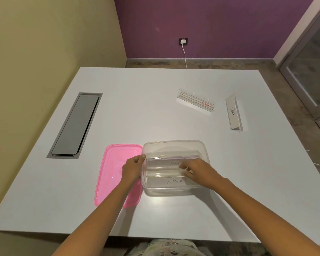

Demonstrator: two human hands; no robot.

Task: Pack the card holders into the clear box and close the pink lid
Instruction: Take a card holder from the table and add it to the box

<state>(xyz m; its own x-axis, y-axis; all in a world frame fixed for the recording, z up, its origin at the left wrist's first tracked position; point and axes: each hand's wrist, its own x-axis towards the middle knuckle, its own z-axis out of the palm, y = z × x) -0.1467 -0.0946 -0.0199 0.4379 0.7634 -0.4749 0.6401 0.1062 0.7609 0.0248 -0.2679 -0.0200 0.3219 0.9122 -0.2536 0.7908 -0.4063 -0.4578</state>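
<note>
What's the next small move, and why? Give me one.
Probably release the DOG card holder, which the right hand holds in the clear box beside the ELEPHANT card holder, and reach for the PANDA card holder. It and a red-printed card holder lie on the table outside the box, and the pink lid is off.

card holders (195, 101) (233, 112) (171, 163) (174, 181): 4 | clear box (174, 144): 1 | pink lid (111, 174): 1

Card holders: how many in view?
4. Two in the clear box: the DOG holder and, nearer, the ELEPHANT holder. Two on the table, far right: a red-lined holder and the PANDA holder. Another may be hidden behind DOG.
</note>
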